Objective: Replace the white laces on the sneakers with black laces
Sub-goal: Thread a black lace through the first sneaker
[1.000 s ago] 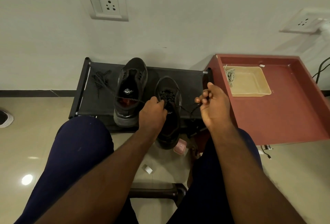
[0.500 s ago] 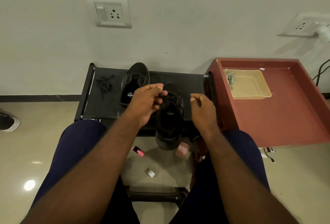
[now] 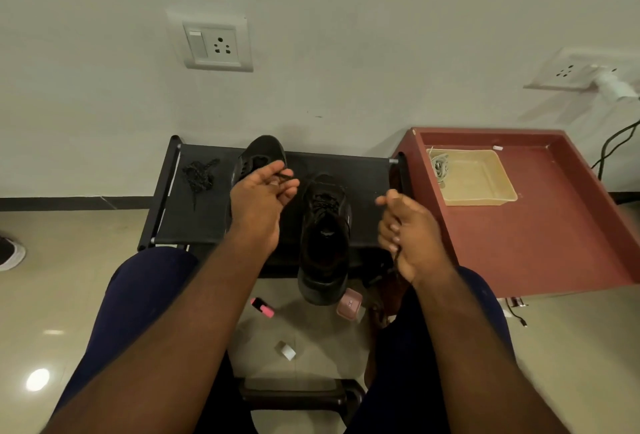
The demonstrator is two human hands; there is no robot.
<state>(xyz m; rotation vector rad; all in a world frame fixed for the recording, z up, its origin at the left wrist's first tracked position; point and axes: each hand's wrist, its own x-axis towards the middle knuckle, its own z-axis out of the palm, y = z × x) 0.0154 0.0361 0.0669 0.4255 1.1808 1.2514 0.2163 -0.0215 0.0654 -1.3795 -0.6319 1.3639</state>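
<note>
Your left hand point(image 3: 259, 201) is up over the black rack point(image 3: 194, 226), thumb and fingertips pinched on one end of the black lace point(image 3: 283, 176), which shows as a thin dark strand crossing just above your fingers. Your right hand point(image 3: 410, 236) is out on the other side, fingers curled in tight. A dark strand drops from under the fist, so it's gripping the other end. Between your two hands sits the near sneaker point(image 3: 323, 243), toe to the wall, heel past the rack's front edge, black lacing criss-crossed over its tongue. The second sneaker point(image 3: 261, 153) stands just behind your left hand, partly hidden by it. The spare lace point(image 3: 199, 174) lies bunched at the rack's left end, well apart from both hands. Over on the red table point(image 3: 554, 243), the beige tray point(image 3: 485, 188) holds the white laces point(image 3: 439, 165) in its far left corner.
</note>
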